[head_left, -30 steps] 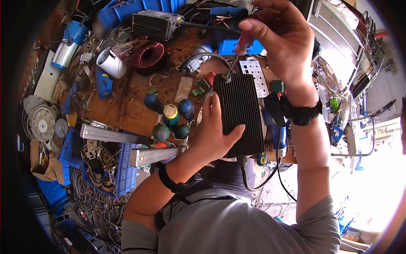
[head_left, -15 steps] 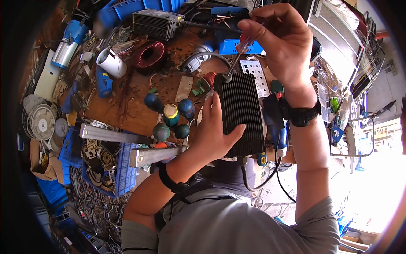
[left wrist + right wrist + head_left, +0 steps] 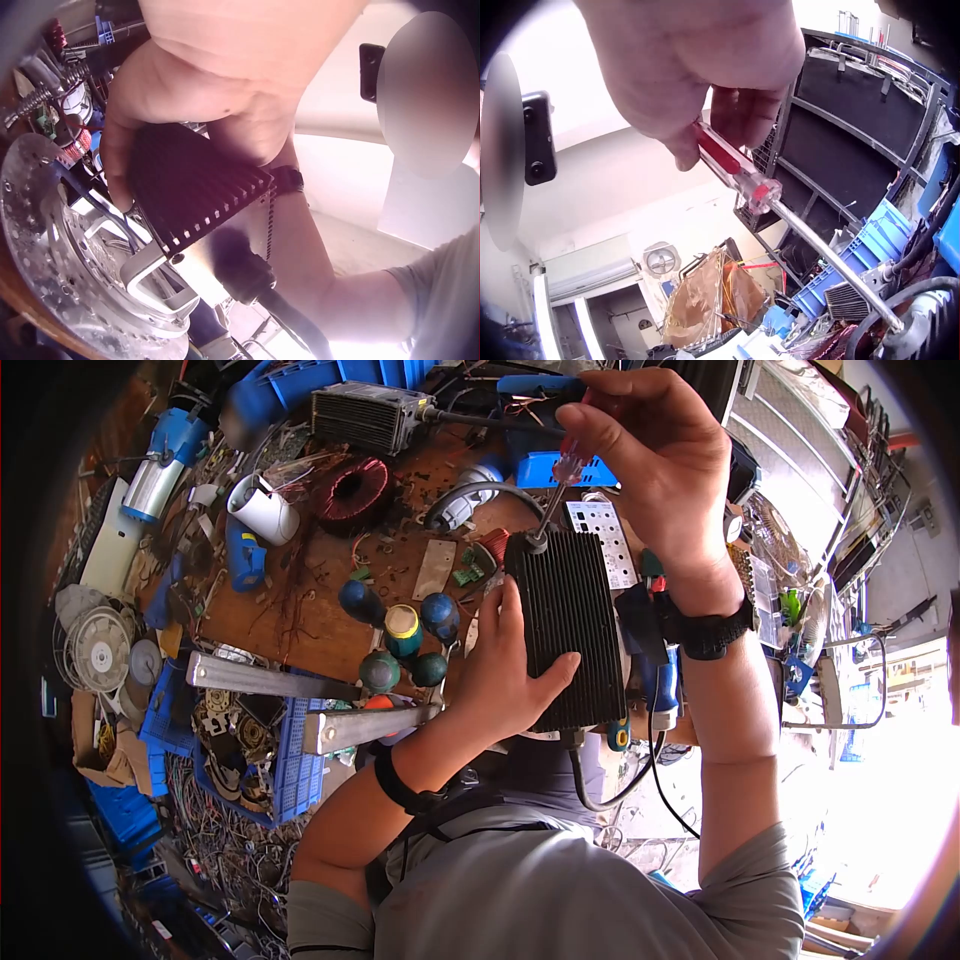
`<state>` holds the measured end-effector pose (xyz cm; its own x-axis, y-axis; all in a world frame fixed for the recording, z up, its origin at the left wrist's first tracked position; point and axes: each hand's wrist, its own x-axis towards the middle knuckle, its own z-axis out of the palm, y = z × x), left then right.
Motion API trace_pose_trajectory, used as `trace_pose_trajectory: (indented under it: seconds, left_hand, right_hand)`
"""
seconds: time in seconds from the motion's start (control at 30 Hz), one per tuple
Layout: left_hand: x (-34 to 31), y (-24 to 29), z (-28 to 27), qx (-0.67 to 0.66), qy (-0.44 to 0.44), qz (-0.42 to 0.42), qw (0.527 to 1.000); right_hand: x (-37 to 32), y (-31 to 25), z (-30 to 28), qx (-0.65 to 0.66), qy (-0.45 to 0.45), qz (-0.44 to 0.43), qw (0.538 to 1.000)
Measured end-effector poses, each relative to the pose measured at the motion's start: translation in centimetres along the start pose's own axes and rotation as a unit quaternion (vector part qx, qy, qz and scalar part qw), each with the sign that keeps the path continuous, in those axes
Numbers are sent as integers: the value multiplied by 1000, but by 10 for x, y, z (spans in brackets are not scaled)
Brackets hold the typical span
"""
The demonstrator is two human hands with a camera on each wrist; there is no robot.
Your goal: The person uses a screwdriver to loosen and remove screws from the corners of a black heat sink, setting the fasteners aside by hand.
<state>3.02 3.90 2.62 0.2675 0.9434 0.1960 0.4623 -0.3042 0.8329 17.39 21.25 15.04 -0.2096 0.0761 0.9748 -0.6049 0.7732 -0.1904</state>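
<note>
A black finned metal box stands with its ridged face up in the head view, a cable leaving its near end. My left hand holds it from the left side, thumb lying across the fins. In the left wrist view, fingers of that hand bend down over the box's edge. Above the far end, my right hand pinches the red and clear handle of a screwdriver. The screwdriver's shaft slants down, its tip right at a grey cable fitting on the box's far corner.
Several upright tool handles stand left of the box. Behind them are a copper-wound ring coil and another finned box. A blue crate of parts and two metal bars lie to the left. A perforated white plate lies beyond the box.
My right hand has shifted slightly left, its fingers changing position on the screwdriver handle. The tip stays at the cable fitting. My left hand and the finned box have not visibly moved.
</note>
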Motion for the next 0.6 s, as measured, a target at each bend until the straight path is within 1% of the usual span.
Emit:
trace_pose_trajectory:
  seconds: [0.03,0.07,0.1,0.13,0.2,0.27,0.33,0.37,0.4,0.43,0.47,0.5,0.57,0.6]
  left_hand:
    - [0,0,-1,0,1,-1,1000]
    - [0,0,-1,0,0,0,1000]
    - [0,0,-2,0,-2,2,1000]
    - [0,1,-2,-1,-3,2,1000]
    - [0,2,-1,8,-2,-8,1000]
    - [1,2,-2,-2,0,-2,1000]
    - [0,2,-2,-10,1,5,1000]
    - [0,3,-1,-2,0,-1,1000]
    - [0,3,-1,6,0,-6,1000]
    - [0,3,-1,7,1,-5,1000]
    - [-1,2,-1,9,4,-2,1000]
    - [-1,2,0,10,6,1,1000]
    - [0,3,0,16,4,-2,1000]
    - [0,3,0,21,3,-7,1000]
  right_hand:
    - [5,-16,8,1,0,0,1000]
    - [16,-47,24,-114,68,205,970]
    - [23,-64,32,-223,132,397,880]
    - [26,-64,33,-122,145,377,907]
    - [31,-67,38,-121,146,384,903]
    - [32,-67,39,-119,147,392,900]
    - [31,-67,39,-208,114,391,889]
    - [34,-68,40,-207,114,391,890]
    - [39,-71,41,-362,40,337,868]
    - [45,-73,41,-504,-34,273,819]
    - [50,-71,44,-511,-14,265,818]
    - [57,-73,46,-511,-13,265,818]
    - [70,-78,47,-577,-64,381,720]
    - [71,-76,44,-539,-43,384,749]
